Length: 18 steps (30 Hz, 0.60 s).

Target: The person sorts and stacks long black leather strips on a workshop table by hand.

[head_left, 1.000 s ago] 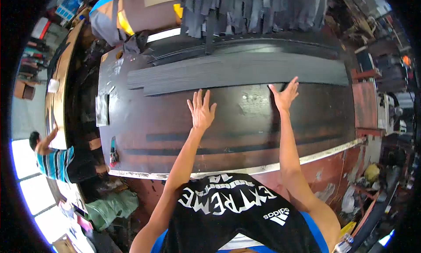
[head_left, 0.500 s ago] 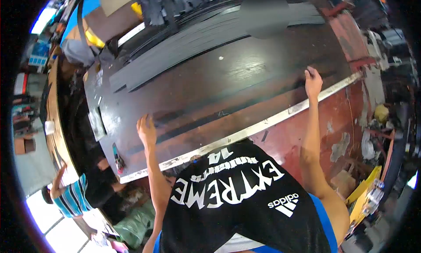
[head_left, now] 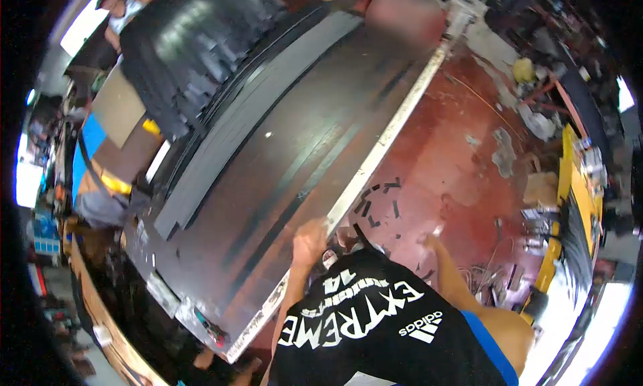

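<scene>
My left hand (head_left: 309, 242) is at the white front edge (head_left: 375, 151) of a dark table, close to my body, its fingers bunched at that edge. My right hand (head_left: 432, 240) hangs over the red floor, right of the table; it is smeared by motion, and its fingers cannot be made out. Along the far side of the dark tabletop (head_left: 268, 178) lie long flat grey-black strips (head_left: 234, 121). A red-handled tool (head_left: 213, 334) rests at the table's near left corner.
Many black strips (head_left: 201, 38) hang in a bundle behind the table. Small black offcuts (head_left: 375, 205) are scattered on the red floor (head_left: 442, 151). A yellow bench (head_left: 569, 172) stands to the right with black strips on it. Another person (head_left: 120, 14) is at the far left.
My view has turned to the right. The left hand has gone from the tabletop to the front edge. My right hand has left the table and is now over the floor.
</scene>
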### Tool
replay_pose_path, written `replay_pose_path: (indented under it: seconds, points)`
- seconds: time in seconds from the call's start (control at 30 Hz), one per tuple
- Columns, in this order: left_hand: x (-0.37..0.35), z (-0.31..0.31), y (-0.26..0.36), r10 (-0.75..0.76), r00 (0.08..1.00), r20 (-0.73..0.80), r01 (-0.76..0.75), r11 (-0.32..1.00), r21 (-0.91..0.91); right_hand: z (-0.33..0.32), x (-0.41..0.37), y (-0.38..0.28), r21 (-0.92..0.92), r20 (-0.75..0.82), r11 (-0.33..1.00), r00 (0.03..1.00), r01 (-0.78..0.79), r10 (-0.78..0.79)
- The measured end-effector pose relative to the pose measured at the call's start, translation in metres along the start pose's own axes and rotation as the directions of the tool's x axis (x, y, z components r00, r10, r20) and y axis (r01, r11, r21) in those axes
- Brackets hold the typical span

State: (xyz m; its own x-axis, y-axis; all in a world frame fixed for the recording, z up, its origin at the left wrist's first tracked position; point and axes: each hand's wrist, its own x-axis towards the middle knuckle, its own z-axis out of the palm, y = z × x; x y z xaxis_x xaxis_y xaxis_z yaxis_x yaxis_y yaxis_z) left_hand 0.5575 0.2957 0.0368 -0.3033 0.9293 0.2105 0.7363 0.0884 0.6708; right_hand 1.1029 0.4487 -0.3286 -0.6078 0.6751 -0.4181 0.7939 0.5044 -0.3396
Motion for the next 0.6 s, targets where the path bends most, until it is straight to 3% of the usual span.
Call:
replay_pose_path:
  seconds: [0.03,0.07,0.1,0.13,0.17,0.2,0.23,0.27,0.33,0.43,0.5,0.6]
  points:
    - [0.000,0.009,0.008,0.042,0.994,0.104,-0.037,0.998,-0.052,0.026,-0.044,-0.010,0.010,-0.032,0.999,0.999,-0.037,0.037]
    - [-0.001,0.016,0.017,0.104,0.986,0.132,-0.086,0.987,-0.136,0.044,-0.090,-0.030,0.208,0.071,0.969,0.990,-0.131,0.119]
    - [-0.002,0.023,0.027,0.173,0.971,0.165,-0.133,0.965,-0.226,0.056,-0.135,-0.056,0.397,0.178,0.887,0.968,-0.237,0.179]
    - [-0.005,0.026,0.038,0.129,0.938,0.321,-0.076,0.982,-0.173,0.061,-0.178,-0.086,0.567,0.285,0.749,0.935,-0.343,0.213]
    - [-0.012,0.038,0.038,0.161,0.919,0.359,-0.077,0.968,-0.238,0.061,-0.254,-0.118,0.598,0.255,0.704,0.924,-0.383,0.286]
    - [-0.020,0.050,0.036,0.267,0.897,0.353,-0.145,0.931,-0.336,0.047,-0.272,-0.158,0.597,0.269,0.562,0.803,-0.572,0.532]
    - [-0.030,0.063,0.031,0.299,0.850,0.433,-0.157,0.929,-0.334,-0.011,-0.266,-0.208,0.600,0.294,0.352,0.607,-0.718,0.738]
    - [-0.030,0.066,0.036,0.329,0.779,0.533,-0.211,0.939,-0.272,0.018,-0.291,-0.203,0.518,0.206,0.477,0.645,-0.710,0.736]
    - [-0.039,0.092,0.027,0.336,0.688,0.643,-0.180,0.937,-0.298,0.014,-0.320,-0.228,0.522,0.174,0.320,0.466,-0.790,0.867]
    - [-0.040,0.103,0.039,0.338,0.510,0.791,-0.284,0.934,-0.216,0.033,-0.326,-0.226,0.638,0.264,0.095,0.333,-0.764,0.905]
    - [-0.035,0.119,0.028,0.283,0.425,0.860,-0.317,0.936,-0.152,0.029,-0.310,-0.232,0.698,0.265,0.053,0.326,-0.714,0.908]
    - [-0.028,0.147,0.008,0.294,0.424,0.857,-0.338,0.929,-0.152,0.036,-0.278,-0.210,0.760,0.262,0.025,0.341,-0.650,0.903]
